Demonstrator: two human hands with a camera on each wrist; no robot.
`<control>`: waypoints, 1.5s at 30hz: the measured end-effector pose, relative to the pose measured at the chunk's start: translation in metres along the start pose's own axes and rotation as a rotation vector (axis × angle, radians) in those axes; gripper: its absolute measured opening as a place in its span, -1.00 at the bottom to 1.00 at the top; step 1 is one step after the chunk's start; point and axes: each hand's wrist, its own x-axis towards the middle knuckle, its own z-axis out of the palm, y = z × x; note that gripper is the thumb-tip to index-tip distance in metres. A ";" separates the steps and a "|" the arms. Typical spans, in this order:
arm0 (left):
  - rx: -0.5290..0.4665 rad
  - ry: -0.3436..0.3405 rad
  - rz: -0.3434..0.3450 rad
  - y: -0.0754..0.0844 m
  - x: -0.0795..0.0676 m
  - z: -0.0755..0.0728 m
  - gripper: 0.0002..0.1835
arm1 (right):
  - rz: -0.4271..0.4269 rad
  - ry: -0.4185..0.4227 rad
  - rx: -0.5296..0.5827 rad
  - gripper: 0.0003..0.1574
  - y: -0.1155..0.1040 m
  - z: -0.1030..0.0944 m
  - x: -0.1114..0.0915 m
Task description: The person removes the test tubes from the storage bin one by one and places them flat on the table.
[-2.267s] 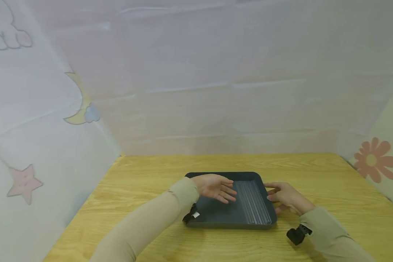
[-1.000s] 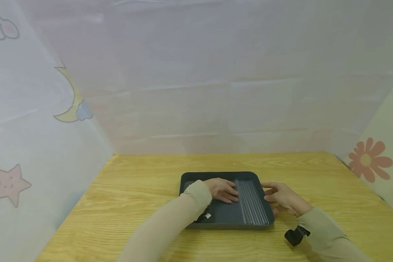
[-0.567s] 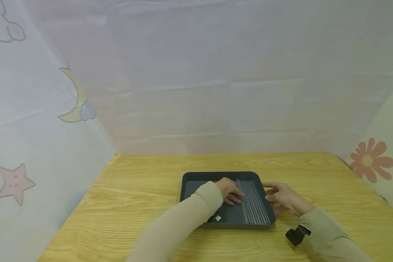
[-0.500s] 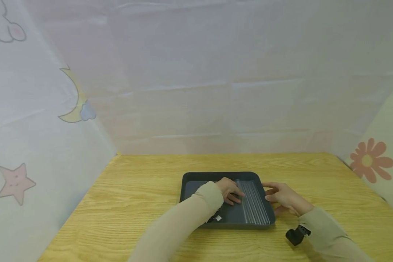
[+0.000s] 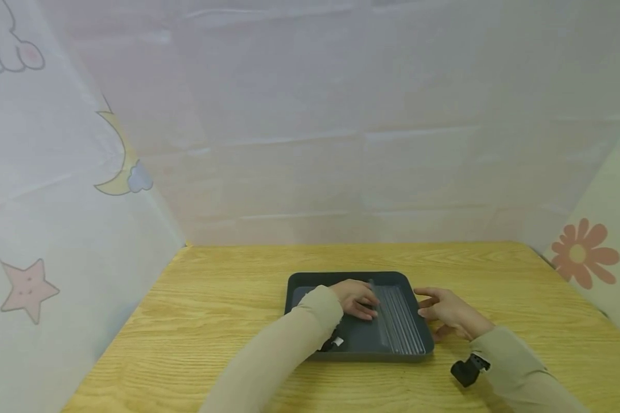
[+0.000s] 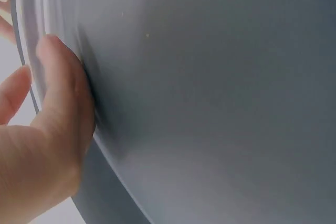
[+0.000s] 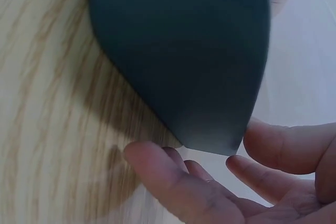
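Several clear strips [image 5: 404, 324] lie side by side at the right of the dark tray [image 5: 367, 357] on the surface [image 5: 227, 281]. The left hand [image 5: 352, 297] meets them, its grip unclear; the right hand [image 5: 450, 311] has loosely spread fingers beside the tray.

A yellow wood-grain tabletop [image 5: 206, 298] stands before a pale, creased backdrop [image 5: 289, 178]. Printed on its left side are a yellow crescent moon [image 5: 130, 154] overlapped by a small blue cloud [image 5: 140, 176], a pink star [image 5: 29, 291] below, and a partly visible outlined animal [image 5: 2, 54] above; a coral-red flower [image 5: 578, 253] with a yellow centre decorates the right side.
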 end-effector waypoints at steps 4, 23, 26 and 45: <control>-0.024 -0.032 0.009 0.001 -0.004 -0.004 -0.31 | -0.001 -0.004 0.003 -0.24 0.000 0.000 0.000; -0.133 -0.105 0.029 0.016 -0.030 -0.023 -0.28 | -0.001 -0.008 -0.007 -0.22 0.002 0.000 -0.001; -0.114 -0.123 0.032 0.017 -0.036 -0.025 -0.29 | 0.000 -0.009 -0.005 -0.22 0.002 0.000 -0.001; -0.133 -0.165 0.087 0.014 -0.063 -0.039 -0.38 | 0.019 0.004 -0.008 -0.23 0.000 0.001 0.001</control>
